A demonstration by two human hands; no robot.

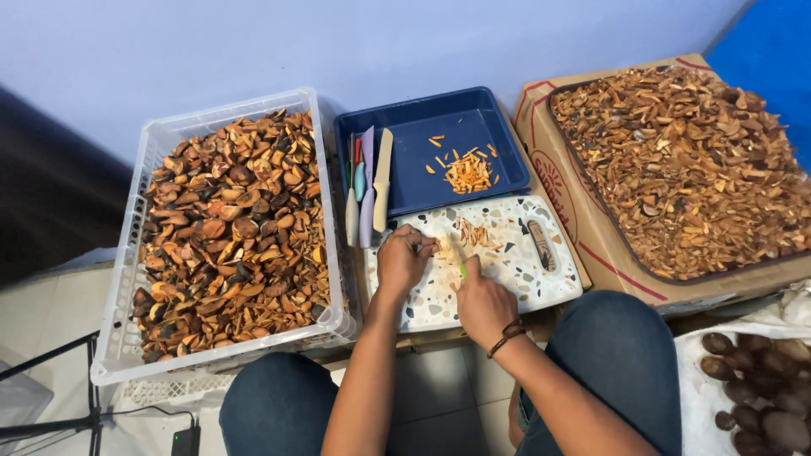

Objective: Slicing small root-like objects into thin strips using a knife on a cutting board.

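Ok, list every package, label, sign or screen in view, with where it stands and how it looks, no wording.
Cardboard box: right of the cutting board, brown with red lines and red printing on its side, a dark tray of brown chips on top.
White bag: bottom right corner, open, holding dark round nuts.
No signs or screens show.

The piece under the left hand [404,260] is hidden. The knife [462,268] blade is mostly covered by the right hand [483,302]. The nuts [760,397] at near right are cut off by the edge.
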